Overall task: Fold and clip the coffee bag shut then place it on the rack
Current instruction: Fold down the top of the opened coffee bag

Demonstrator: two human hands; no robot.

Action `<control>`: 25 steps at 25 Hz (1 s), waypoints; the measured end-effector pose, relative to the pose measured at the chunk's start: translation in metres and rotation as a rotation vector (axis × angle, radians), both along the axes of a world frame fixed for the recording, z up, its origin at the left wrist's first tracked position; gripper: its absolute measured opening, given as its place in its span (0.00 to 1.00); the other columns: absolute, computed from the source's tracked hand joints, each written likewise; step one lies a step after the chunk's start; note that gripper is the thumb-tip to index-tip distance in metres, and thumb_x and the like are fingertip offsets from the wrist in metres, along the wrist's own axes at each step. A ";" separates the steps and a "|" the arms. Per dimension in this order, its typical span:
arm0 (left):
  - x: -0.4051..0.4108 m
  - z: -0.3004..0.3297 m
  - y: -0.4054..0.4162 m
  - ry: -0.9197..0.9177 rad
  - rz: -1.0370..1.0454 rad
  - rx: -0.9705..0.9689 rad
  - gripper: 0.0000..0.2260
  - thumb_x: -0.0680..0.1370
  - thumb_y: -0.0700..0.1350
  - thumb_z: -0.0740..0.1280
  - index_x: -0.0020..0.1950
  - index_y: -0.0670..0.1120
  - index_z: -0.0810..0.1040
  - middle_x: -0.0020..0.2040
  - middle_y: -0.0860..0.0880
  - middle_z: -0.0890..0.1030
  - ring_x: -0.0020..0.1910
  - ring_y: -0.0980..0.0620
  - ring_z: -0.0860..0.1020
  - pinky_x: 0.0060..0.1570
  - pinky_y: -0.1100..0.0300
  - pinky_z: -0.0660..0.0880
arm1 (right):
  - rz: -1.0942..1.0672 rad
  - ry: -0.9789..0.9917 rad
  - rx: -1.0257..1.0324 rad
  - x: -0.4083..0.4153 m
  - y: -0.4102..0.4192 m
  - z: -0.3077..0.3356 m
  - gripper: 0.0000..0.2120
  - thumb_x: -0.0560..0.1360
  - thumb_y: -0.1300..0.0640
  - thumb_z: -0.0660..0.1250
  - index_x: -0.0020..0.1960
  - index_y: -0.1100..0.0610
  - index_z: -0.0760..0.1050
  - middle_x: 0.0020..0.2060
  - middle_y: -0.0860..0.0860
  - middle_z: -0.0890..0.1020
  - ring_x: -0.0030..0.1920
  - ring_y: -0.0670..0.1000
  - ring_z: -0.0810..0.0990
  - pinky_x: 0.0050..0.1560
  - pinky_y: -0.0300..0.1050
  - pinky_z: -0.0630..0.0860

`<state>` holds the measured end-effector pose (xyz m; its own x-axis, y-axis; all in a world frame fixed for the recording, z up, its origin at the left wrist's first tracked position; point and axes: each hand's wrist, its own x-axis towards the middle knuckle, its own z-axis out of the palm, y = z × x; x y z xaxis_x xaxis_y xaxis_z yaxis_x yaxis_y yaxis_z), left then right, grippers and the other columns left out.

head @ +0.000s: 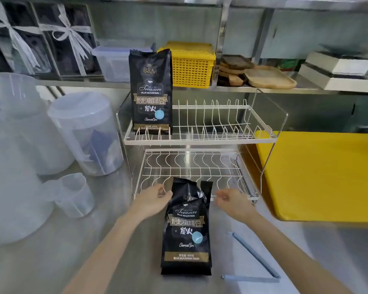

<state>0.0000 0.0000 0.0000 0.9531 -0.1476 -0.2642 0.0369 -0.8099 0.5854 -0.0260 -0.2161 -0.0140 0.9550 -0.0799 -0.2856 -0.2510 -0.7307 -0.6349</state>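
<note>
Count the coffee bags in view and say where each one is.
2. One coffee bag stands upright at the left end of the rack's upper tier. The other coffee bag stands on the counter between both hands.

At nine o'clock, a large clear jug (6, 166) is running off the left edge, its outline smearing into blur. Both forearms are leaving the frame at six o'clock. The coffee bag (186, 228) is hiding part of the rack's (200, 168) lower front wire, and its crumpled top print is blurring beyond reading. At three o'clock the yellow board (327, 177) is being cut by the right edge. The contents of the ribboned boxes (40, 39) at eleven o'clock are staying too dark to tell.
</note>
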 end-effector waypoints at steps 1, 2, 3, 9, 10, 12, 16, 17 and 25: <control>0.000 -0.004 0.000 0.018 0.000 0.005 0.20 0.77 0.52 0.57 0.65 0.43 0.68 0.67 0.45 0.73 0.65 0.46 0.71 0.63 0.55 0.66 | -0.011 0.016 0.016 0.002 0.001 -0.007 0.16 0.74 0.57 0.60 0.61 0.61 0.72 0.60 0.57 0.78 0.61 0.56 0.75 0.63 0.46 0.69; 0.001 -0.008 -0.001 0.035 -0.001 0.002 0.20 0.77 0.52 0.57 0.66 0.43 0.67 0.67 0.45 0.73 0.66 0.46 0.70 0.63 0.56 0.66 | -0.017 0.033 0.032 0.003 0.002 -0.011 0.16 0.74 0.58 0.60 0.59 0.62 0.73 0.59 0.58 0.79 0.60 0.56 0.76 0.62 0.46 0.70; -0.001 -0.014 -0.001 0.061 -0.003 0.002 0.21 0.77 0.52 0.56 0.67 0.43 0.65 0.68 0.45 0.72 0.67 0.46 0.69 0.64 0.56 0.65 | -0.023 0.057 0.046 0.002 0.003 -0.018 0.15 0.74 0.58 0.61 0.58 0.62 0.74 0.58 0.58 0.80 0.59 0.57 0.76 0.62 0.46 0.70; -0.009 -0.032 -0.007 0.117 0.034 -0.142 0.16 0.78 0.47 0.57 0.64 0.44 0.69 0.64 0.45 0.76 0.63 0.47 0.73 0.63 0.58 0.66 | -0.071 0.114 0.158 -0.002 0.015 -0.038 0.16 0.74 0.57 0.62 0.60 0.60 0.73 0.58 0.57 0.79 0.60 0.54 0.75 0.61 0.42 0.69; -0.013 -0.033 -0.008 0.137 0.036 -0.185 0.15 0.78 0.47 0.57 0.63 0.46 0.71 0.62 0.46 0.78 0.62 0.48 0.74 0.62 0.58 0.67 | -0.091 0.115 0.190 -0.004 0.017 -0.039 0.17 0.74 0.58 0.62 0.61 0.61 0.71 0.59 0.58 0.79 0.61 0.54 0.75 0.61 0.42 0.69; -0.019 -0.034 -0.010 0.166 0.060 -0.278 0.13 0.78 0.47 0.57 0.61 0.48 0.72 0.57 0.48 0.80 0.58 0.50 0.76 0.59 0.58 0.68 | -0.135 0.110 0.252 -0.009 0.021 -0.038 0.17 0.74 0.59 0.62 0.62 0.61 0.70 0.58 0.59 0.78 0.60 0.55 0.75 0.60 0.43 0.69; -0.032 -0.030 -0.008 0.124 0.136 -0.334 0.12 0.78 0.47 0.58 0.59 0.47 0.73 0.50 0.53 0.76 0.53 0.53 0.74 0.55 0.60 0.66 | -0.175 0.061 0.272 -0.016 0.025 -0.038 0.16 0.73 0.59 0.63 0.60 0.61 0.73 0.53 0.59 0.81 0.51 0.52 0.76 0.58 0.43 0.71; -0.035 -0.030 -0.007 0.103 0.147 -0.339 0.11 0.77 0.48 0.58 0.58 0.48 0.73 0.49 0.53 0.77 0.53 0.52 0.75 0.55 0.59 0.66 | -0.184 0.041 0.291 -0.019 0.026 -0.037 0.14 0.73 0.58 0.64 0.58 0.61 0.74 0.51 0.58 0.81 0.49 0.51 0.76 0.57 0.45 0.72; -0.060 -0.035 -0.005 -0.193 0.182 -0.297 0.11 0.75 0.52 0.61 0.46 0.44 0.76 0.47 0.47 0.80 0.43 0.55 0.76 0.41 0.67 0.70 | -0.217 -0.122 0.418 -0.058 0.031 -0.028 0.07 0.71 0.59 0.67 0.35 0.51 0.75 0.34 0.51 0.80 0.42 0.53 0.79 0.54 0.56 0.78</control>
<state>-0.0601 -0.0053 -0.0353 0.9987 -0.0143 -0.0490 0.0309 -0.5945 0.8035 -0.0838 -0.1850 -0.0421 0.9576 -0.1831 -0.2222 -0.2744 -0.3463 -0.8971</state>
